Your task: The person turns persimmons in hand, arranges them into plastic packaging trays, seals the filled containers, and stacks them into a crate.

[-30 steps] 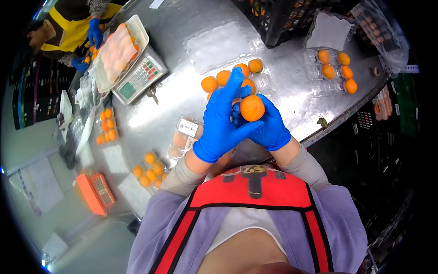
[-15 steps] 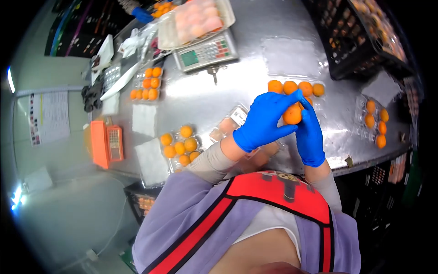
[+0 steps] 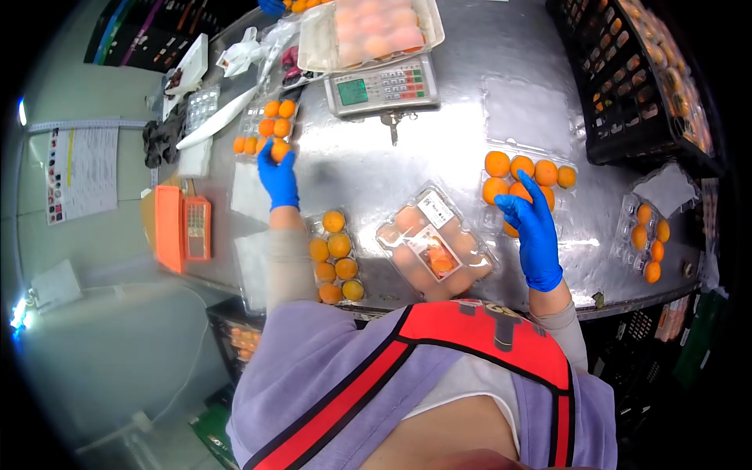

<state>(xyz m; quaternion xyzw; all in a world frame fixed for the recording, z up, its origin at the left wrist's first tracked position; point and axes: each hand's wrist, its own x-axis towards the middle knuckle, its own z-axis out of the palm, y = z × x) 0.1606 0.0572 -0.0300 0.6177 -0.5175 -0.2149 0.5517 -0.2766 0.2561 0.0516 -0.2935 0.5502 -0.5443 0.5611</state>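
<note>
My left hand [image 3: 278, 178], in a blue glove, has its fingers around an orange fruit [image 3: 280, 150] at the near corner of a clear tray [image 3: 245, 125] of several oranges. Over the near part of another clear tray [image 3: 489, 223] is my right hand [image 3: 537, 243], gloved in blue, its thumb and fingers apart beside the oranges there. Nothing shows in its grasp. Between my arms lies a closed, labelled clear pack [image 3: 384, 235] of round fruit. A further tray of oranges [image 3: 339, 245] stands close to my left forearm.
A scale [image 3: 384, 88] bears a covered tray of fruit [image 3: 376, 31]. To the right are a black crate [image 3: 627, 94] and a smaller tray with oranges [image 3: 638, 233]. An orange device [image 3: 182, 231] stands at the left. A co-worker's blue glove [image 3: 272, 6] shows at the top edge.
My hands have parted. The left one has moved leftward from the right-hand tray to the left tray; the right one has opened and stays by its tray. The view has shifted slightly.
</note>
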